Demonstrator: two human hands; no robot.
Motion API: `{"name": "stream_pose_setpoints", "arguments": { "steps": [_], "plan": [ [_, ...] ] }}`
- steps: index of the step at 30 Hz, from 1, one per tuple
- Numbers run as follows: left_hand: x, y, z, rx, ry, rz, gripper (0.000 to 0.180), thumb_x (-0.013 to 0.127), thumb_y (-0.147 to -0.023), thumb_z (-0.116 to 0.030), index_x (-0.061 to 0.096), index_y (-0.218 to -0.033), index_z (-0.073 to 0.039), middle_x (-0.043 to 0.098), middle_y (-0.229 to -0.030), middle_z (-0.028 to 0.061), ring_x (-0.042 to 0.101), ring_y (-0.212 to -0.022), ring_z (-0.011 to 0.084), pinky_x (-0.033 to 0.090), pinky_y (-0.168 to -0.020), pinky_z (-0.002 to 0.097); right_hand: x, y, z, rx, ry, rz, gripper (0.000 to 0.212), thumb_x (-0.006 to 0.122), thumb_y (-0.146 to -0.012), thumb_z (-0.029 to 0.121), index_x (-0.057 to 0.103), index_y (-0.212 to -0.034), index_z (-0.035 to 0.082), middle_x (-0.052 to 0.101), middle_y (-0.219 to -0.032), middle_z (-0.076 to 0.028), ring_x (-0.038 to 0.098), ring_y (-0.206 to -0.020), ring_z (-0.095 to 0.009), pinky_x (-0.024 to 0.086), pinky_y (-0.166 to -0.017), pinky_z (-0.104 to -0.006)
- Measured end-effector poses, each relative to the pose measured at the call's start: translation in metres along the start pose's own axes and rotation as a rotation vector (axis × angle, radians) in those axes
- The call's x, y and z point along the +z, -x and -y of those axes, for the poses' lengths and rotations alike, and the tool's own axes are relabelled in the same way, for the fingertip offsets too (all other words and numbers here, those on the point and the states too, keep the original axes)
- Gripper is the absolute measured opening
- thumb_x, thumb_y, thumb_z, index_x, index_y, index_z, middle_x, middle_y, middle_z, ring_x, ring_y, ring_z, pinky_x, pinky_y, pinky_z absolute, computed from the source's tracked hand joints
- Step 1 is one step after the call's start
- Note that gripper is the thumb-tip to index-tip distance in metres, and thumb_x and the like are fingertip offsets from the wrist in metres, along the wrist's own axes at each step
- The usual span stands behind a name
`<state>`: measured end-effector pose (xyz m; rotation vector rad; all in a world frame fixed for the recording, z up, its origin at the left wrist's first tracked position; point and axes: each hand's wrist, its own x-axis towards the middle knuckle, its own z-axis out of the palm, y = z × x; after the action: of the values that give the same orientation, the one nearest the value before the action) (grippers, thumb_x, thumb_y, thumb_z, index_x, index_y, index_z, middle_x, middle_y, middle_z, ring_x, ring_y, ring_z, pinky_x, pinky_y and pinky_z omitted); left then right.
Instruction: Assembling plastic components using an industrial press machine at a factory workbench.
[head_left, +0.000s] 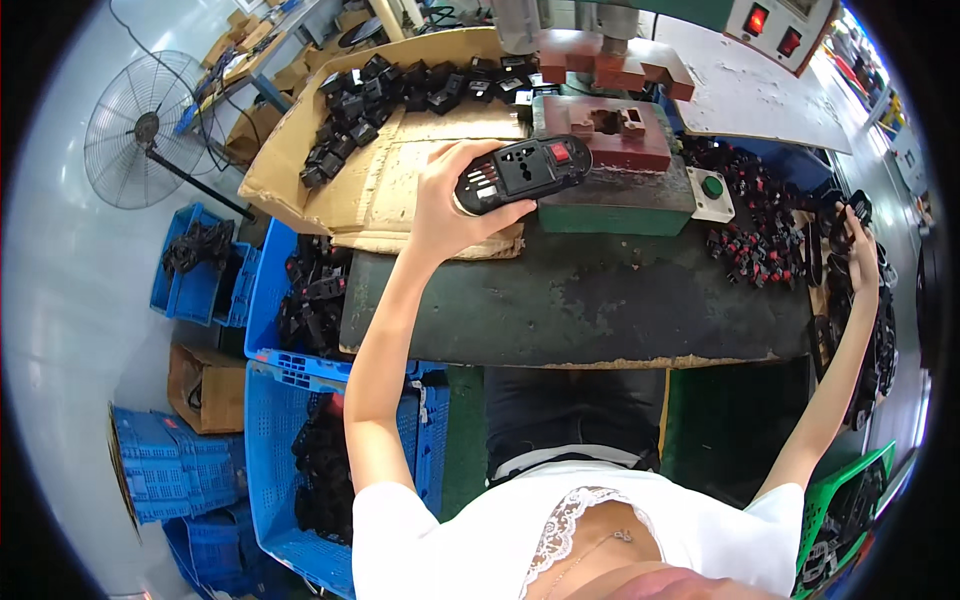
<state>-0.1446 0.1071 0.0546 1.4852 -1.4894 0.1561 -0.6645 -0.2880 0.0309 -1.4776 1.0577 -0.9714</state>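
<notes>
My left hand [440, 205] is closed around a black oval power socket housing [525, 172]. It has a red switch at one end and silver metal strips at the other, and hangs over the front of the press base. Far to the right, my right hand [862, 250] has its fingers around a small black part [858, 206] above a row of black housings [880, 345]. What this part is cannot be made out clearly. Just beyond the left hand stands a press with a dark red lower fixture [650, 150] and a dark red upper die [640, 75].
Several black plug parts [350, 110] lie in a cardboard tray [400, 190] at the back left. A green button [712, 187] sits right of the press, beside a heap of red and black switches [755, 245]. Blue crates [270, 480] stand left of the worktable [580, 310]; a green crate [815, 535] is at the lower right.
</notes>
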Motion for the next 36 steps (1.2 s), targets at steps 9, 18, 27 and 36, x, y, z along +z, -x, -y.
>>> {"name": "stream_pose_setpoints", "arguments": {
  "steps": [9,18,27,36],
  "plan": [
    [-0.024,0.017,-0.001,-0.204,0.336,0.009,0.053,0.081,-0.065,-0.017,0.057,-0.109,0.001,0.065,-0.094,0.0078,0.06,-0.088,0.0116,0.047,-0.08,0.0256,0.137,0.061,0.064,-0.023,-0.359,0.61,0.054,0.033,-0.097,0.045,0.033,-0.139,0.01,0.041,-0.136,-0.009,0.047,-0.115,-0.023,0.046,-0.091,-0.0367],
    [-0.068,0.054,0.017,-0.168,-0.074,-0.055,0.059,0.083,-0.061,-0.012,0.055,-0.112,-0.002,0.062,-0.1,0.0103,0.061,-0.09,0.0168,0.048,-0.081,0.0299,0.3,0.141,0.093,-0.985,0.902,0.44,0.049,0.072,-0.074,0.014,0.046,-0.113,0.0,0.047,-0.11,-0.018,0.047,-0.101,-0.04,0.041,-0.085,-0.0359],
    [-0.11,0.107,0.015,-0.332,-0.189,-0.144,0.057,0.079,-0.059,-0.004,0.056,-0.111,-0.004,0.06,-0.102,0.0083,0.06,-0.095,0.0186,0.047,-0.085,0.0303,0.347,0.125,0.096,-1.112,0.81,0.347,0.06,0.073,-0.069,0.017,0.048,-0.123,0.007,0.052,-0.112,-0.014,0.051,-0.102,-0.035,0.044,-0.084,-0.0394],
    [-0.153,0.159,0.042,-0.437,-0.452,-0.262,0.057,0.076,-0.057,-0.001,0.055,-0.111,-0.006,0.058,-0.099,0.0102,0.058,-0.094,0.0261,0.045,-0.085,0.0327,0.35,0.077,0.089,-1.128,0.737,0.34,0.048,0.063,-0.082,0.013,0.048,-0.127,0.005,0.052,-0.118,-0.013,0.049,-0.105,-0.03,0.039,-0.092,-0.0365]
  ]
}}
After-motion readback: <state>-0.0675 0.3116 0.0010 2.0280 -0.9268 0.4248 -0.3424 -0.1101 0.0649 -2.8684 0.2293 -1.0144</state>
